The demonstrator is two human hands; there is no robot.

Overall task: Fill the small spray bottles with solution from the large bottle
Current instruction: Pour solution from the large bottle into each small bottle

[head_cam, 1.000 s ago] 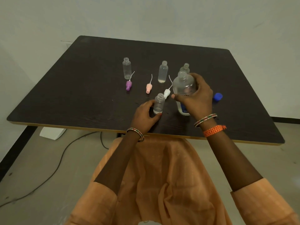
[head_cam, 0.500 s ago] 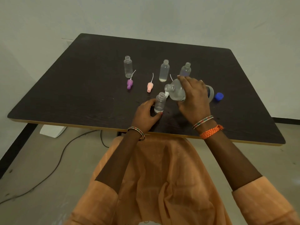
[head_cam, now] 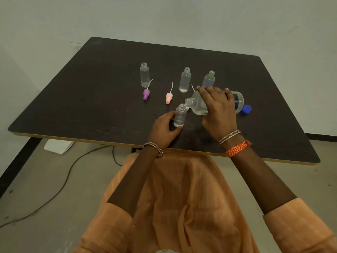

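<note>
My right hand (head_cam: pixel 218 108) grips the large clear bottle (head_cam: pixel 197 105), tipped on its side with its open neck pointing left, just above the mouth of a small bottle (head_cam: pixel 180 115). That small bottle stands upright with a little liquid at its bottom, and my left hand (head_cam: pixel 164 127) holds it near the base. Three more small uncapped bottles stand farther back: one at the left (head_cam: pixel 144 74), one in the middle (head_cam: pixel 185 80) and one at the right (head_cam: pixel 208 79), partly behind my right hand.
A purple spray cap (head_cam: pixel 146 94) and a pink spray cap (head_cam: pixel 168 98) lie on the dark table (head_cam: pixel 91 99). The large bottle's blue cap (head_cam: pixel 246 109) lies right of my right hand. A cable (head_cam: pixel 63 181) runs over the floor.
The large bottle went from upright on the table to lifted and tipped left, its neck now lower and close over the small bottle. My left hand stayed on the small bottle.
</note>
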